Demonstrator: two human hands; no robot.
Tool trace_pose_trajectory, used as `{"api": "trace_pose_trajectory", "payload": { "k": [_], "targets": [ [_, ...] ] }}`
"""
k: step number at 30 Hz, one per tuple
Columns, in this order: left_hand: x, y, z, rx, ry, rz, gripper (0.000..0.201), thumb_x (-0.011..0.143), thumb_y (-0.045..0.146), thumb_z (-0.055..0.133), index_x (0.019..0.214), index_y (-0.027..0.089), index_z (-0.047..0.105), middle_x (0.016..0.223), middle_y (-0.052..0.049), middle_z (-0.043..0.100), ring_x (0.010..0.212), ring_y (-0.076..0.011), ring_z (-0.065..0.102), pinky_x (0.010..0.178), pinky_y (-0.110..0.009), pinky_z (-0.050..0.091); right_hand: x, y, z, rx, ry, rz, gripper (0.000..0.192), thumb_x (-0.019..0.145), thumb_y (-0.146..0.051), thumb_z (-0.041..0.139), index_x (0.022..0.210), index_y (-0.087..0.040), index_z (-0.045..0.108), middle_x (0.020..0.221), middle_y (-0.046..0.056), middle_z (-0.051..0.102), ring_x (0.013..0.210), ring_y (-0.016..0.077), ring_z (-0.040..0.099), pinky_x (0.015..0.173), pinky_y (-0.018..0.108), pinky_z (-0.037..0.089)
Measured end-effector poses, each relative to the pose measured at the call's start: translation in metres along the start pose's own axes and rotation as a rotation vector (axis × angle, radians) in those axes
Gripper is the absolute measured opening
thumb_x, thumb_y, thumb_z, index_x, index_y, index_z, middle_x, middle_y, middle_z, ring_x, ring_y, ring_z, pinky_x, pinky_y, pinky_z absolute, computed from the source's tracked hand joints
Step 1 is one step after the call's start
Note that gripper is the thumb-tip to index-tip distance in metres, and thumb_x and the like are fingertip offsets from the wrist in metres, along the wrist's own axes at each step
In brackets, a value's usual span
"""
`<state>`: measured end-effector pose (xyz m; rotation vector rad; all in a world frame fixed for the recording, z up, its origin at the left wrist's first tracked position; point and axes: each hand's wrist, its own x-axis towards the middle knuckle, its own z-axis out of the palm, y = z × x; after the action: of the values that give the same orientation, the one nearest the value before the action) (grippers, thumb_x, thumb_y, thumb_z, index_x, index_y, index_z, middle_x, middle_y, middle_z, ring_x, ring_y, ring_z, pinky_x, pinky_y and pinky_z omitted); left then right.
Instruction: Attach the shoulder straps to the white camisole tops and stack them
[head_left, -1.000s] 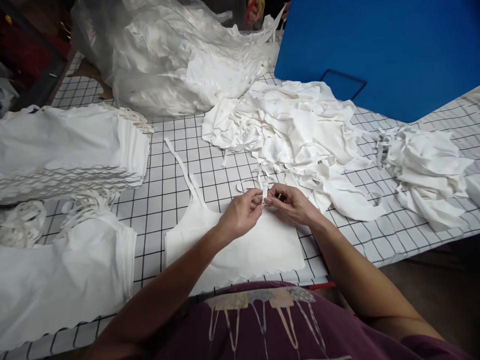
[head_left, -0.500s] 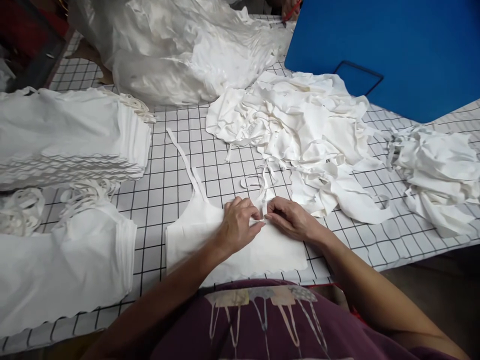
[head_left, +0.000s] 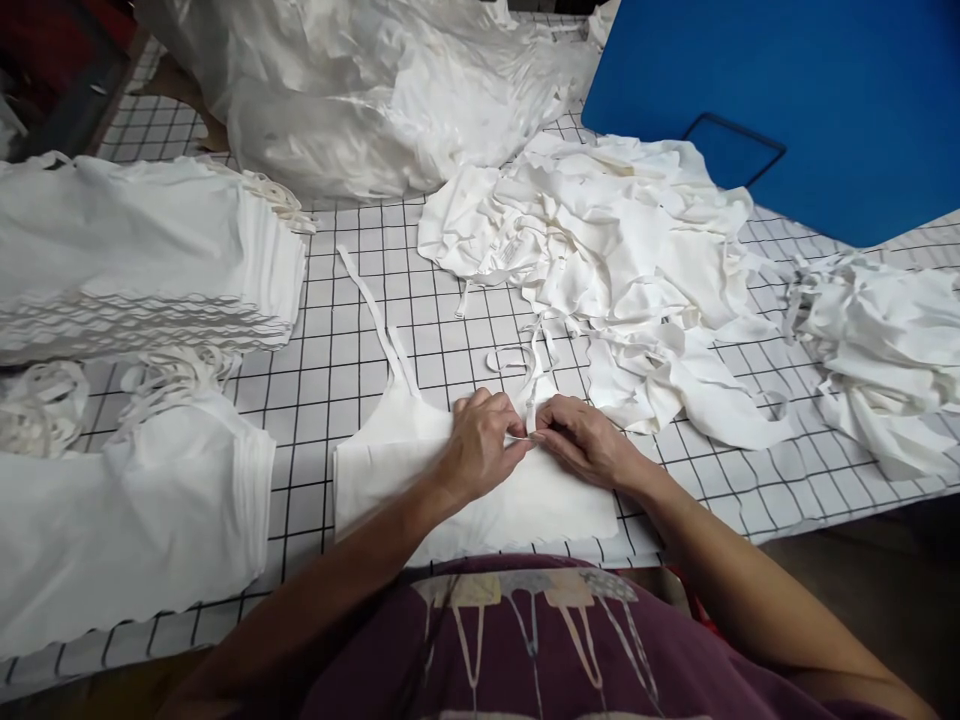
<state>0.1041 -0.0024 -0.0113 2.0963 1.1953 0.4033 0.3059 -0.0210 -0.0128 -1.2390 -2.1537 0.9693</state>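
A white strappy top lies flat in front of me, one thin strap stretching away at its left. My left hand rests over the middle of the top, thumb and fingers pinched on its upper edge. Close beside it, my right hand pinches the same edge at the foot of the other strap. The fingertips of both hands nearly meet there. Exactly what lies between them is too small to make out beyond white fabric.
Stacked white tops and a second stack stand at left. Crumpled white garments lie beyond my hands, with another heap at right. A plastic bag and a blue board occupy the far side of the checked tablecloth.
The camera view has shifted slightly. Both hands keep their pinch at nearly the same spot on the top. A person's hand at the far edge has gone out of view.
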Motion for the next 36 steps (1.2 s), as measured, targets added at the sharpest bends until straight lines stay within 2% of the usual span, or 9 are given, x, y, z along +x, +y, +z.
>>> {"api": "trace_pose_trajectory", "payload": {
  "k": [8,11,14,19,23,26,29,32,36],
  "targets": [
    [0.0,0.002,0.002,0.046,0.009,0.011,0.017,0.085,0.027,0.066,0.071,0.018,0.061,0.087,-0.004,0.064,0.091,-0.0227,0.052,0.081,-0.04,0.036,0.002,-0.015,0.009,0.093,0.078,0.084,0.011,0.097,-0.029,0.051,0.088,-0.023,0.053,0.085,0.005,0.058,0.081,0.0205,0.052,0.077,0.038,0.043],
    [0.001,0.001,0.005,0.055,0.03,0.004,0.013,0.084,0.025,0.066,0.072,0.019,0.063,0.085,-0.004,0.064,0.091,-0.0231,0.052,0.081,-0.04,0.036,-0.001,-0.021,0.014,0.253,0.134,0.172,0.009,0.096,-0.032,0.054,0.1,-0.024,0.053,0.094,0.006,0.058,0.088,0.0202,0.056,0.082,0.038,0.046],
    [0.001,0.0,0.007,0.052,0.043,0.0,0.013,0.084,0.029,0.067,0.074,0.019,0.065,0.087,-0.004,0.065,0.092,-0.0242,0.053,0.08,-0.041,0.037,0.0,-0.023,0.016,0.447,0.151,0.243,0.021,0.094,-0.037,0.059,0.109,-0.025,0.051,0.097,0.005,0.058,0.091,0.0191,0.058,0.083,0.036,0.049],
    [0.002,-0.002,0.009,-0.006,0.052,-0.025,0.018,0.082,0.035,0.075,0.074,0.021,0.067,0.093,-0.004,0.069,0.098,-0.026,0.054,0.084,-0.043,0.036,0.026,-0.024,-0.008,0.65,0.201,0.249,0.029,0.091,-0.043,0.064,0.109,-0.023,0.051,0.088,0.002,0.062,0.081,0.0165,0.061,0.076,0.033,0.051],
    [0.002,-0.001,0.009,0.002,0.036,-0.035,0.02,0.079,0.033,0.079,0.071,0.02,0.065,0.089,-0.003,0.068,0.097,-0.0249,0.054,0.086,-0.044,0.035,0.066,-0.025,-0.045,0.573,0.3,0.171,0.033,0.089,-0.045,0.067,0.106,-0.021,0.053,0.089,0.004,0.064,0.09,0.0185,0.065,0.081,0.034,0.051],
    [0.0,0.0,0.009,0.04,0.033,-0.026,0.022,0.078,0.033,0.079,0.074,0.02,0.062,0.089,-0.002,0.067,0.096,-0.0236,0.055,0.086,-0.043,0.036,0.096,-0.014,-0.059,0.522,0.304,0.09,0.033,0.087,-0.047,0.068,0.101,-0.02,0.055,0.087,0.003,0.062,0.087,0.0181,0.066,0.077,0.032,0.05],
    [-0.003,0.0,0.011,0.087,0.113,0.001,0.027,0.08,0.034,0.077,0.095,0.02,0.061,0.1,-0.004,0.065,0.1,-0.0239,0.056,0.089,-0.042,0.041,0.117,0.008,-0.054,0.465,0.277,0.047,0.03,0.088,-0.046,0.067,0.094,-0.019,0.055,0.08,0.001,0.06,0.079,0.0165,0.066,0.07,0.03,0.047],
    [-0.007,-0.001,0.014,0.139,0.212,0.066,0.059,0.082,0.034,0.074,0.132,0.017,0.047,0.13,-0.014,0.056,0.122,-0.0285,0.051,0.1,-0.046,0.042,0.126,0.033,-0.04,0.361,0.262,0.098,0.025,0.092,-0.043,0.059,0.095,-0.019,0.055,0.074,0.0,0.059,0.074,0.0161,0.064,0.069,0.03,0.046],
    [-0.007,-0.002,0.021,0.312,0.151,0.19,0.063,0.093,0.032,0.059,0.149,0.02,0.033,0.159,-0.013,0.034,0.149,-0.0339,0.025,0.114,-0.052,0.034,0.126,0.052,-0.029,-0.004,0.285,0.117,0.018,0.093,-0.037,0.055,0.095,-0.019,0.057,0.079,0.002,0.06,0.073,0.0171,0.057,0.07,0.031,0.044]
  ]
}}
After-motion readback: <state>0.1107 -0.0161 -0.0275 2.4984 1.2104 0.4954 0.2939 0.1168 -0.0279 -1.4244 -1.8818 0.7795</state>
